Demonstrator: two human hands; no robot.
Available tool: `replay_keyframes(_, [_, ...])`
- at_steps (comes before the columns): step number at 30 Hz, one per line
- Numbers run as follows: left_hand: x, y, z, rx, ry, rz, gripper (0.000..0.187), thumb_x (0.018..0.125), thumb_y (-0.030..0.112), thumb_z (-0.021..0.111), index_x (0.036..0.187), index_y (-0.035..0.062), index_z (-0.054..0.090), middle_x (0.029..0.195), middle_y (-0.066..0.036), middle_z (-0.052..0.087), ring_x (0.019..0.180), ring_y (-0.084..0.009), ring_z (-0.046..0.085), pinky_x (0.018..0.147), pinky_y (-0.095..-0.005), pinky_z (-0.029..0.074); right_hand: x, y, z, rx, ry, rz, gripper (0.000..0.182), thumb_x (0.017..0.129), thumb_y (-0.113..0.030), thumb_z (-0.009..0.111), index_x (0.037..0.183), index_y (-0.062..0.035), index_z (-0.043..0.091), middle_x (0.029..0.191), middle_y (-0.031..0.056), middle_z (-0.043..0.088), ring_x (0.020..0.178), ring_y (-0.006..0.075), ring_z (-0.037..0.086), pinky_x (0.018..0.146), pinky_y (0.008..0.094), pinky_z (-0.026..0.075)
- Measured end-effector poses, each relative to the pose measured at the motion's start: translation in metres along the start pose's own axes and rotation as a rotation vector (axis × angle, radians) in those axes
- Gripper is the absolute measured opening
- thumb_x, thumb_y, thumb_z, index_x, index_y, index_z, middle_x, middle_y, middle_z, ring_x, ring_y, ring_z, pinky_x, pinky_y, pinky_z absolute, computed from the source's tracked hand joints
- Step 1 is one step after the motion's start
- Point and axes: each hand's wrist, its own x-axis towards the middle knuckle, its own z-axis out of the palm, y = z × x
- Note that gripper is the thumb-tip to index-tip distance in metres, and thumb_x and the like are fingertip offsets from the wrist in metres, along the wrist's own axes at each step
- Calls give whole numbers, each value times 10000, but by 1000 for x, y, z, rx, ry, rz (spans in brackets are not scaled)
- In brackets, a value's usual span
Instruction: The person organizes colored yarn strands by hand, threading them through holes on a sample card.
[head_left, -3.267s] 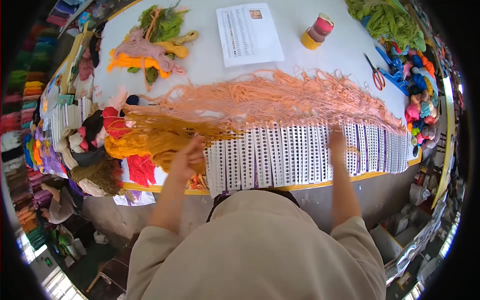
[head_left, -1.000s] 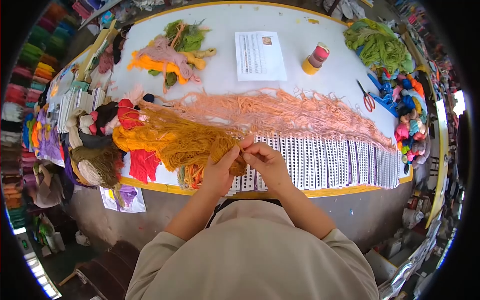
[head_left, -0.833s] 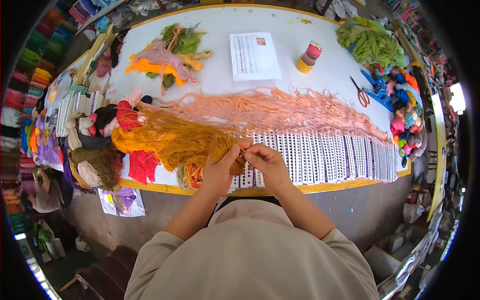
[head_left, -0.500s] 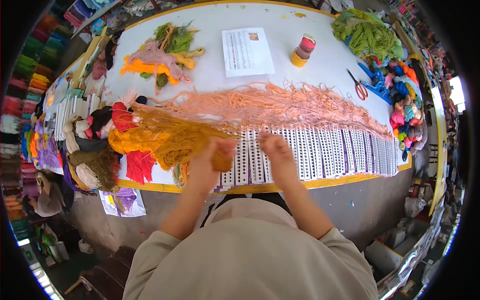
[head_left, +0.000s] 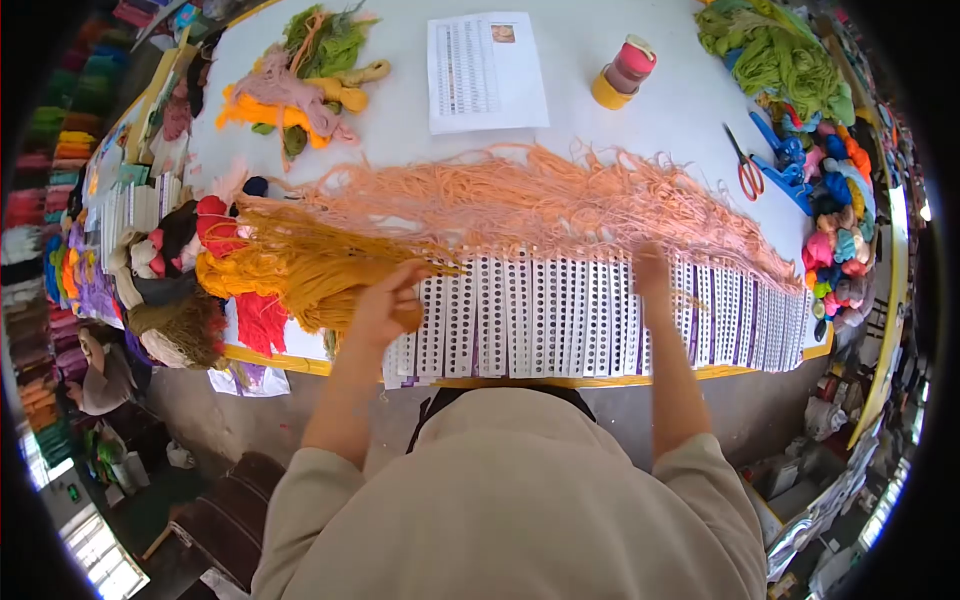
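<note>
My left hand [head_left: 393, 300] is closed around the end of a mustard yarn hank [head_left: 345, 285], whose loose strands spread left across the table. Farther right, my right hand [head_left: 653, 272] is blurred, its fingers drawn together at the upper ends of the cards; a few thin mustard strands [head_left: 688, 299] trail beside its wrist. Beneath both hands lies a long row of white punched cards [head_left: 520, 320] with dark holes and some purple edges. Peach yarn [head_left: 520, 205] runs along the tops of these cards in a thick, loose fringe.
A printed sheet [head_left: 487, 75] and stacked yarn spools [head_left: 625, 75] lie beyond the peach yarn. Red-handled scissors [head_left: 745, 170] are near a blue tool [head_left: 785, 165]. Green yarn [head_left: 780, 60] is piled at far right, mixed hanks [head_left: 310, 85] at far left, red yarn [head_left: 262, 322] nearer.
My right hand has moved right along the cards, away from my left hand. My left hand has shifted slightly left with the mustard yarn. The whole view has tilted a little.
</note>
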Motion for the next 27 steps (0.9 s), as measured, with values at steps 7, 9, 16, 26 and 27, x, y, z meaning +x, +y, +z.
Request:
replay_keyframes(7, [111, -81, 19, 967, 303, 267, 175, 825, 173, 643, 805, 0, 662, 629, -78, 617, 432, -139, 505, 384, -253, 373, -13, 4, 187, -558, -505, -323, 120, 921, -188, 563, 1020, -120, 565, 731, 125, 646, 651, 278, 644, 583, 385, 495])
replay_keyframes(9, [105, -81, 25, 1089, 299, 305, 197, 837, 183, 634, 781, -6, 648, 623, -70, 612, 459, -138, 532, 400, -256, 387, -12, 6, 192, -524, -510, -340, 130, 918, -213, 558, 1007, -118, 549, 750, 131, 652, 691, 339, 641, 602, 430, 494])
replay_keyframes(16, [91, -66, 46, 612, 87, 77, 206, 878, 166, 612, 735, 21, 586, 576, -43, 547, 454, -117, 483, 415, -255, 333, -5, 7, 195, -550, -558, -246, 121, 922, -227, 537, 995, -134, 511, 733, 125, 644, 684, 350, 635, 598, 461, 481])
replay_keyframes(26, [97, -68, 47, 601, 88, 11, 84, 858, 76, 611, 793, 28, 590, 626, -19, 539, 471, -95, 462, 416, -237, 304, -5, 3, 195, -543, -548, -141, 122, 910, -270, 545, 967, -170, 503, 728, 117, 642, 697, 353, 636, 609, 481, 481])
replay_keyframes(27, [97, -68, 47, 625, 89, 12, 56, 857, 60, 605, 814, 29, 590, 643, -15, 542, 480, -94, 465, 418, -234, 303, -4, 3, 195, -531, -542, -152, 122, 910, -270, 544, 969, -171, 505, 733, 117, 643, 698, 354, 636, 610, 480, 482])
